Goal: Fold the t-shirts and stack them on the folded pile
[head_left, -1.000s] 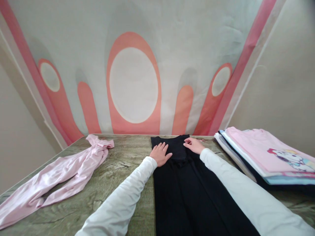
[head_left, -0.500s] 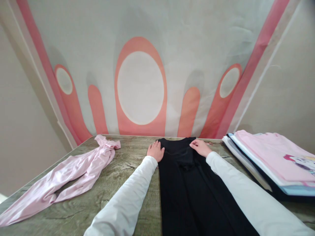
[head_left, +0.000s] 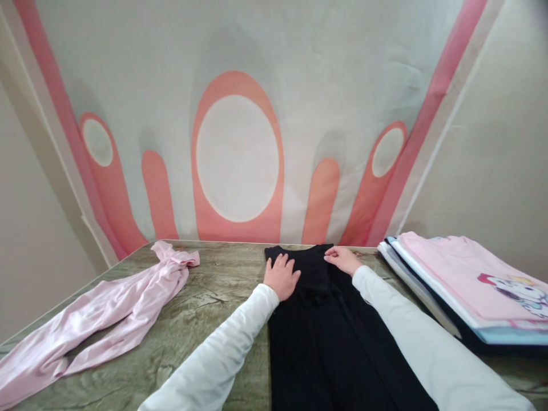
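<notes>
A black shirt [head_left: 308, 342] lies lengthwise on the table, neckline at the far end and lower part running out of view. Near its left shoulder my left hand [head_left: 281, 277] rests flat with fingers spread, touching the cloth. My right hand [head_left: 343, 260] pinches the shirt at the far right shoulder, thumb and fingertips together. Below the neckline the fabric is folded inward, with a small dark opening and creases running down the right side.
Pink trousers or a similar two-legged garment [head_left: 124, 308] lie crumpled on the left of the wood-patterned table [head_left: 205, 337]. A stack of folded clothes [head_left: 454, 279], pink with a cartoon print on top, sits at the right. A wall with coral shapes [head_left: 237, 231] rises behind the table.
My left hand has slid inward onto the black shirt from its left edge, fingers spreading over the cloth. My right hand keeps its pinch. The whole view has shifted slightly.
</notes>
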A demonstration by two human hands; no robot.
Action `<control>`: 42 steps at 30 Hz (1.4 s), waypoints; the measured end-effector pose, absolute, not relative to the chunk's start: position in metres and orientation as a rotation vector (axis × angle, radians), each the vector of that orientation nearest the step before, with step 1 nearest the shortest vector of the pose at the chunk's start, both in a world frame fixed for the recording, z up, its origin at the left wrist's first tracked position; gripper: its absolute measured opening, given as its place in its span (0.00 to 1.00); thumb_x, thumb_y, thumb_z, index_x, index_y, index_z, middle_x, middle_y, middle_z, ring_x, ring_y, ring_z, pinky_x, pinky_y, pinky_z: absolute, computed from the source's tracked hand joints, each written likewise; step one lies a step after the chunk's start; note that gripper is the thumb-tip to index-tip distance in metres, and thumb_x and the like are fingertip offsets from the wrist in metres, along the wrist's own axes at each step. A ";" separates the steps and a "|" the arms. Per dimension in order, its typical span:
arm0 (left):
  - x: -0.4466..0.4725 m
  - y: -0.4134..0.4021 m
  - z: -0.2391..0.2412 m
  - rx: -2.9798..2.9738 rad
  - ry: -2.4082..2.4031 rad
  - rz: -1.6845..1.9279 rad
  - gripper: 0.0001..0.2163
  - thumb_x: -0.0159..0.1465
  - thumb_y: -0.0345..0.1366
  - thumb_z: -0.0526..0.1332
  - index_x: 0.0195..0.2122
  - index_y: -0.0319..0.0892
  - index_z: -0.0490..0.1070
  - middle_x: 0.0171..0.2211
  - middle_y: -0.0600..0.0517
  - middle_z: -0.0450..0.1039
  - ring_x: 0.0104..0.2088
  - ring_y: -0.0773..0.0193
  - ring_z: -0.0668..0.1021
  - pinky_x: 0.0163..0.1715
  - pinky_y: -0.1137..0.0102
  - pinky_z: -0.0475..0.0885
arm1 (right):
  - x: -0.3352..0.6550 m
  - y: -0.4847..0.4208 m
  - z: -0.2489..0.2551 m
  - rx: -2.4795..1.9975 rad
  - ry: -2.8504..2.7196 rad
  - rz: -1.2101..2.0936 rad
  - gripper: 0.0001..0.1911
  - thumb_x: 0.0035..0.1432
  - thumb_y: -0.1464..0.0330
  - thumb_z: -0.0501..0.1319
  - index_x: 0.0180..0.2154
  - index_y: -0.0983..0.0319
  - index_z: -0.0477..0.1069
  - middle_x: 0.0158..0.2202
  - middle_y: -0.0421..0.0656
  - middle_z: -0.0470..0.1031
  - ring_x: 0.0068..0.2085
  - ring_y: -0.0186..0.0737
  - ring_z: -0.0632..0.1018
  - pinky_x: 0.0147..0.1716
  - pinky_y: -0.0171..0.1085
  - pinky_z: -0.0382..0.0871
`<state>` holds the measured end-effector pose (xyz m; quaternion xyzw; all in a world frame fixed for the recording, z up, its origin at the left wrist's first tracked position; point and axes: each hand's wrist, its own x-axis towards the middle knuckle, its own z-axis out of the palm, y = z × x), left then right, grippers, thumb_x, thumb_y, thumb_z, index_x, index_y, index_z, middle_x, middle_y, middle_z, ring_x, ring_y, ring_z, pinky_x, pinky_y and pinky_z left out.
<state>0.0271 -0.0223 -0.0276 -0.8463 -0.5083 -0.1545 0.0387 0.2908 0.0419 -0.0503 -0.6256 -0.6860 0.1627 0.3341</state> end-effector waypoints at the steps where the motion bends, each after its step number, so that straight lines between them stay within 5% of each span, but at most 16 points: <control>1: 0.035 -0.029 -0.030 -2.644 -1.530 -0.460 0.22 0.63 0.48 0.42 0.55 0.45 0.57 0.59 0.46 0.53 0.59 0.51 0.52 0.54 0.48 0.48 | 0.297 0.048 -0.049 -1.635 -1.780 0.409 0.10 0.47 0.69 0.59 0.34 0.64 0.71 0.29 0.44 0.74 0.31 0.36 0.75 0.33 0.35 0.68; 7: 0.052 -0.048 -0.038 -2.731 -1.459 -0.463 0.25 0.62 0.53 0.40 0.58 0.51 0.53 0.60 0.49 0.49 0.60 0.49 0.51 0.53 0.46 0.47 | 0.316 0.079 -0.042 -1.551 -1.863 0.390 0.16 0.48 0.76 0.56 0.40 0.64 0.71 0.44 0.47 0.71 0.42 0.36 0.73 0.44 0.36 0.65; 20: 0.049 -0.047 -0.035 -2.734 -1.461 -0.510 0.25 0.63 0.53 0.39 0.57 0.51 0.55 0.60 0.49 0.50 0.59 0.50 0.52 0.53 0.47 0.47 | 0.323 0.107 -0.043 -1.496 -2.056 0.575 0.13 0.48 0.69 0.58 0.38 0.65 0.72 0.29 0.41 0.74 0.30 0.34 0.73 0.35 0.35 0.68; 29: 0.048 -0.050 -0.031 -2.766 -1.465 -0.494 0.24 0.64 0.52 0.38 0.58 0.51 0.52 0.60 0.50 0.50 0.60 0.52 0.51 0.54 0.49 0.47 | 0.312 0.102 -0.051 -1.609 -1.944 0.328 0.08 0.50 0.74 0.56 0.32 0.64 0.72 0.32 0.43 0.72 0.34 0.35 0.72 0.41 0.35 0.65; 34: 0.048 -0.044 -0.031 -2.740 -1.488 -0.655 0.22 0.66 0.46 0.37 0.57 0.45 0.52 0.59 0.47 0.52 0.60 0.56 0.52 0.55 0.54 0.52 | 0.301 0.078 -0.038 -1.633 -1.861 0.176 0.12 0.50 0.75 0.56 0.39 0.65 0.70 0.40 0.48 0.68 0.38 0.36 0.72 0.45 0.37 0.62; 42: 0.040 -0.036 -0.029 -2.660 -1.521 -1.119 0.18 0.58 0.24 0.47 0.50 0.37 0.56 0.52 0.41 0.55 0.55 0.58 0.60 0.53 0.58 0.58 | 0.274 -0.001 -0.025 -1.498 -2.075 0.270 0.11 0.52 0.63 0.56 0.34 0.62 0.71 0.32 0.43 0.71 0.31 0.35 0.72 0.34 0.35 0.65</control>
